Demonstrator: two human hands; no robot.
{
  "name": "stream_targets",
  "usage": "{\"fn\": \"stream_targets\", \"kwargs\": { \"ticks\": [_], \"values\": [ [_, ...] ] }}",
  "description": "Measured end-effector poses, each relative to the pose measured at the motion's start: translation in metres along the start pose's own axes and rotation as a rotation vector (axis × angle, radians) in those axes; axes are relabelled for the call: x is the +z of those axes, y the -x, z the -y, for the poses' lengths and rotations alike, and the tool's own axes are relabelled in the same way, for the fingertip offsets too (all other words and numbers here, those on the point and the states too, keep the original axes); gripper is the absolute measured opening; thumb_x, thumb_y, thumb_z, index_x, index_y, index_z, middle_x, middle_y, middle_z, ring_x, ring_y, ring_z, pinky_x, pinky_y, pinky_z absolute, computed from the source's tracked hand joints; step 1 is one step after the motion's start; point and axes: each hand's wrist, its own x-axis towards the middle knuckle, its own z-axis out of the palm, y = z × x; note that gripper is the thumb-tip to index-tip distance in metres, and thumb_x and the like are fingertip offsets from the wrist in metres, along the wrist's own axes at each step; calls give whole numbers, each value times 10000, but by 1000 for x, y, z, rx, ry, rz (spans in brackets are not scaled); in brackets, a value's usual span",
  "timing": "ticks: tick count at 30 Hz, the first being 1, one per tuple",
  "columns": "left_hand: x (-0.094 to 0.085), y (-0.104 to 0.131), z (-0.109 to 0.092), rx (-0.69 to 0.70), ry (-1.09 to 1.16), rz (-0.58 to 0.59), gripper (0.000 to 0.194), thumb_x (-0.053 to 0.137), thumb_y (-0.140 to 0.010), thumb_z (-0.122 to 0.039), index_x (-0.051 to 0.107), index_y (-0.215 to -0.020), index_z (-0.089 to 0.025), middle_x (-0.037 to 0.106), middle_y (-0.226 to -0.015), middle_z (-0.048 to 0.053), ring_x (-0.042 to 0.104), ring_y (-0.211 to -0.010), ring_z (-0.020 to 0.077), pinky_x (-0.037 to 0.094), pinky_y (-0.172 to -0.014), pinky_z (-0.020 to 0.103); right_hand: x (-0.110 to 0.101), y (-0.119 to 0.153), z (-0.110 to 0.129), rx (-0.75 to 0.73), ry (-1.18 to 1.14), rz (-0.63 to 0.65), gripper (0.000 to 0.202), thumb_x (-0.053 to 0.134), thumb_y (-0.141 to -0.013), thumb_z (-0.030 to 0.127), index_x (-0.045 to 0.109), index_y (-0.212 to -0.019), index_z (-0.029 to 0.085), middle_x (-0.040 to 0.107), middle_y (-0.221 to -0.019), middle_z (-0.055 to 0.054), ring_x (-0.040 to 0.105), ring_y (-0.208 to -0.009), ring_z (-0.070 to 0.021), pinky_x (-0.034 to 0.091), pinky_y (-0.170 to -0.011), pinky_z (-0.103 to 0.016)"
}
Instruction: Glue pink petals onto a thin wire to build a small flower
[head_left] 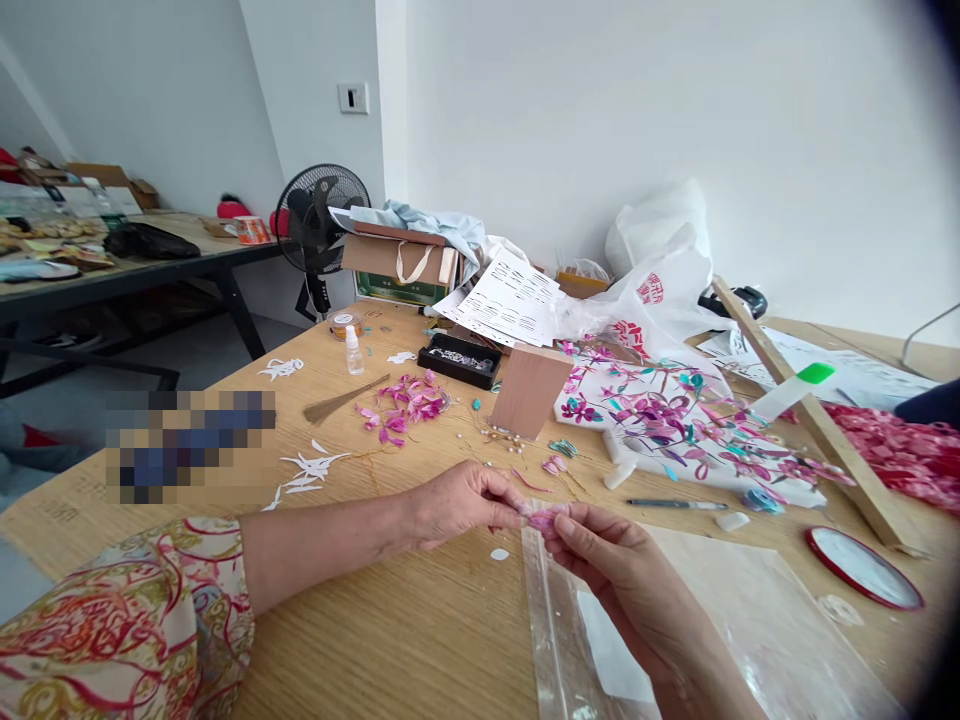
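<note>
Between my two hands is a small pink petal (545,517), thin and partly see-through, much of it hidden by fingers. My left hand (469,503) pinches its left end between thumb and fingertips. At the other end, the fingers of my right hand (600,545) are closed on it. Under my right hand lies a clear plastic bag (720,585) with a white piece (611,650) inside. A white oval piece (499,554) rests on the wood just below my left fingertips. Beyond the hands are a pink wired petal (555,465) and several small beads (510,437).
A wooden block (531,390) stands behind the hands. Pink petals (412,400), white slivers (311,467) and a spray bottle (354,352) are to the left. Rightward are a pen (675,504), purple flower sprays (667,410), a wooden bar (825,430) and a red-rimmed round lid (862,568).
</note>
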Motion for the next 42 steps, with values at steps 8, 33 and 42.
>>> {"fn": "stream_targets", "kwargs": {
  "ticks": [8, 33, 42],
  "values": [
    [0, 0, -2, -33, -19, 7, 68, 626, -606, -190, 655, -653, -148, 530, -623, -31, 426, -624, 70, 318, -620, 206, 1, -3, -2, 14, 0, -11, 152, 713, -569, 301, 686, -633, 166, 637, -665, -21, 506, -620, -94, 412, -635, -217],
    [-3, -1, 3, -18, 63, 58, 75, 641, -590, -191, 668, -657, -172, 522, -579, -28, 430, -603, 67, 316, -567, 183, 1, -2, -4, -16, 48, -2, 158, 700, -578, 319, 671, -615, 168, 588, -612, -1, 492, -615, -92, 401, -643, -210],
    [-1, -1, 2, -53, 77, 31, 81, 666, -569, -212, 666, -637, -167, 546, -636, -21, 410, -566, 49, 296, -541, 181, 3, -3, -3, 4, 58, -19, 181, 706, -565, 336, 667, -594, 161, 578, -591, 9, 468, -575, -72, 397, -617, -198]
  ]
}}
